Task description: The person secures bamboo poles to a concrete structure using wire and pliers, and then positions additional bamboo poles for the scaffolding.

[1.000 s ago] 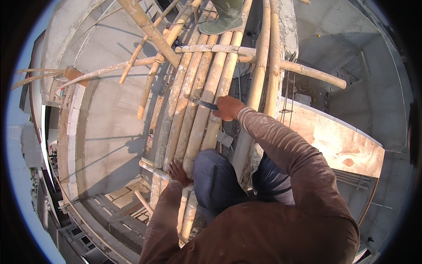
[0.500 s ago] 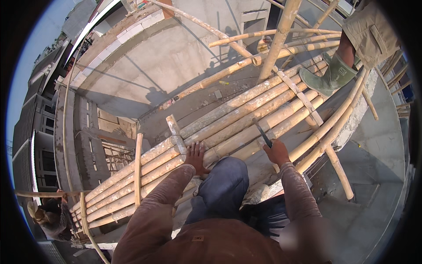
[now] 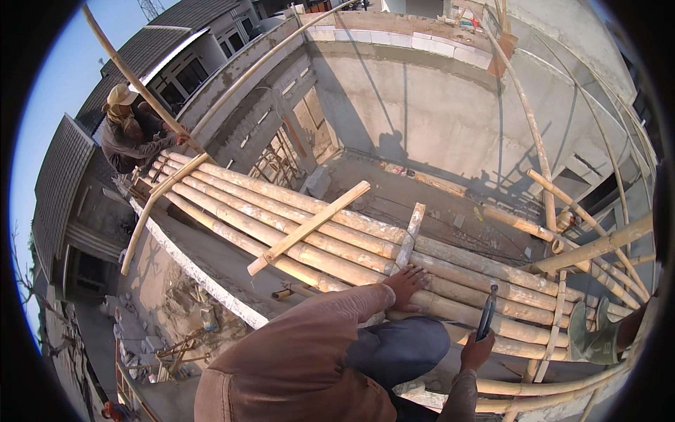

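Observation:
My left hand (image 3: 406,287) lies flat, fingers spread, on the bamboo poles (image 3: 330,261), beside a short wooden crosspiece (image 3: 411,235). To its right, my right hand (image 3: 478,352) is closed round the dark grip of a hammer (image 3: 486,313). The tool stands upright with its small head at the top, above the poles. My bent knee (image 3: 415,344), in dark blue trousers, is between the two hands. A loose-looking wooden slat (image 3: 309,228) lies across the poles further left; whether it is fastened cannot be made out.
A co-worker (image 3: 130,133) in a cap sits at the far left end, a hand on a slanted bamboo pole (image 3: 137,88). Another person's green boots (image 3: 594,337) stand on the right end. Beyond the poles a walled pit (image 3: 415,204) drops away; rubble (image 3: 190,309) lies below left.
My view has swung left, bringing the co-worker at the far end fully into sight. My left hand stays flat on the poles. The hammer stays in my right hand, now held more upright.

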A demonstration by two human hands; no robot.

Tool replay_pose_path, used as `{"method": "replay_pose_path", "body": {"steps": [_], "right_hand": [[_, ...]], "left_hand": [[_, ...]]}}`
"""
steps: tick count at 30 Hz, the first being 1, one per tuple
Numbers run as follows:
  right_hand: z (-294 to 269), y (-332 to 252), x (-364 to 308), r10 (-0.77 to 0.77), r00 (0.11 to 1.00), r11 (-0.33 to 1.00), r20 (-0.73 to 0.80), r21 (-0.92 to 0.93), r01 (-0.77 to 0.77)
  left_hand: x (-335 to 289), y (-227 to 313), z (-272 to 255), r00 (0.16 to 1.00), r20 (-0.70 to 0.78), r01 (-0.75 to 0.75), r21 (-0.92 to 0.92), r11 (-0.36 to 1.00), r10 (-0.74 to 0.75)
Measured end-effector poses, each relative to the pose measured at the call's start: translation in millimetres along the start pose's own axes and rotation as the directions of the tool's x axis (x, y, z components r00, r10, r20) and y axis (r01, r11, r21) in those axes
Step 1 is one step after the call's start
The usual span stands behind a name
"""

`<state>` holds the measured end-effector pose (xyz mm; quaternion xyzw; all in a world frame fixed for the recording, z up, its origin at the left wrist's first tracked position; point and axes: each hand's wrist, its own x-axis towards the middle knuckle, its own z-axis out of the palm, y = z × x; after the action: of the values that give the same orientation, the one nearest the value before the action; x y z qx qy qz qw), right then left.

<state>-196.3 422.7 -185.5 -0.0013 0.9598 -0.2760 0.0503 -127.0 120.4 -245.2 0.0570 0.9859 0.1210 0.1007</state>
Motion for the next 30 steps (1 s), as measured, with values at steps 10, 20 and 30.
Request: {"method": "replay_pose_path", "body": {"steps": [10, 20, 30], "right_hand": [[37.4, 22.2, 10.9, -0.075, 0.994, 0.858, 0.085, -0.502, 0.108], [67.1, -3.7, 34.5, -0.061, 0.993, 0.89, -0.104, -0.455, 0.007], [47.8, 33.0, 42.2, -0.056, 0.993, 0.953, -0.103, -0.303, 0.022]], "left_hand": [[-13.1, 4.5, -1.2, 1.0, 0.017, 0.007, -0.12, 0.993, -0.005], [21.7, -17.4, -21.7, 0.994, -0.075, -0.081, -0.083, 0.993, 0.074], [30.3, 26.9, -10.9, 0.998, 0.049, -0.026, 0.022, 0.999, 0.025]]}}
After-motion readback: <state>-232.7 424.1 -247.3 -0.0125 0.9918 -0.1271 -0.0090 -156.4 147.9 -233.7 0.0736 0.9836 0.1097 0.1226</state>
